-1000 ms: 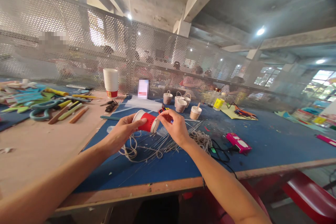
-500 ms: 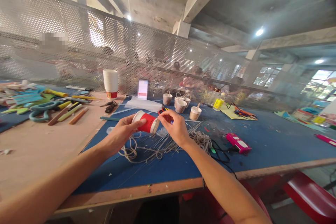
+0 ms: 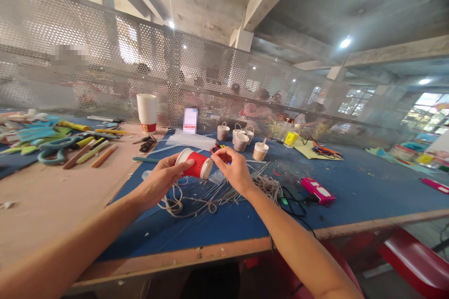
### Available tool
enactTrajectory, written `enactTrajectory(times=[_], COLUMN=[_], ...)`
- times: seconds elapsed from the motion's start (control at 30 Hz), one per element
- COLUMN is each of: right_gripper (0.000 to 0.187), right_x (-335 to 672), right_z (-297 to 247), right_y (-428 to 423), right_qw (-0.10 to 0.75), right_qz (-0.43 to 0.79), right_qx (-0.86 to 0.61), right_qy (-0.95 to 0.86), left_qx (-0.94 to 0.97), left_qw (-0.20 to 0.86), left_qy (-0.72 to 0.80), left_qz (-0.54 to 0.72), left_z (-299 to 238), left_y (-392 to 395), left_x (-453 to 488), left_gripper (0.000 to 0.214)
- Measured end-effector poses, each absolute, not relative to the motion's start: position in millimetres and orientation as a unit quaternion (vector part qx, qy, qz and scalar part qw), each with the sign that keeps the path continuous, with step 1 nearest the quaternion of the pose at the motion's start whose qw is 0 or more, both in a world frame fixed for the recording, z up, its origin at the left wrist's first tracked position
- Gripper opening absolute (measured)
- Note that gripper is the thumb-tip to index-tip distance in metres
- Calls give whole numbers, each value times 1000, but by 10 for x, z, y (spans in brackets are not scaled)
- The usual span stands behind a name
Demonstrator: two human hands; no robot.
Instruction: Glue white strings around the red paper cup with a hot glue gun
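Note:
A red and white paper cup lies tilted on its side in the air, its base towards the right. My left hand is wrapped round the cup near its rim, thumb on the red band. At the cup's base, the thumb and fingertips of my right hand are pinched together; what they hold, if anything, is too small to make out. Beneath both hands, thin wires and grey cord lie loose on the blue table mat.
Behind the hands stand several small cord-wrapped buckets and a cup with a stick. Stacked paper cups and a phone are further left. Scissors and tools lie at left, a pink corded device at right.
Hardly anything differs. Both hands keep their places at the cup, and the view has shifted very slightly.

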State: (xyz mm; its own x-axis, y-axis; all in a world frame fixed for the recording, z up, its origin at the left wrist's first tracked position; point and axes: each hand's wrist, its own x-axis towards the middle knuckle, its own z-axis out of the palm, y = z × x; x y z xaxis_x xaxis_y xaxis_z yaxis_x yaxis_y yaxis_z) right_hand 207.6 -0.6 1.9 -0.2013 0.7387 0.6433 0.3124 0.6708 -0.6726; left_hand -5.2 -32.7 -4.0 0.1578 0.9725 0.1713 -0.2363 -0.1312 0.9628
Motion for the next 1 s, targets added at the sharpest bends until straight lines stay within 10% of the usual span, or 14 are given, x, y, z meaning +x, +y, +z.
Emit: enactTrajectory(times=[1.0], right_gripper=[24], right_x=[2093], right_z=[40], right_y=[-23], right_qw=[523], right_qz=[268], right_qx=[-365], right_qy=[-723], left_qx=[514], left_qw=[579], left_qy=[330], left_qz=[540], left_z=[-40], left_y=[-326], left_x=[-66], left_gripper=[21])
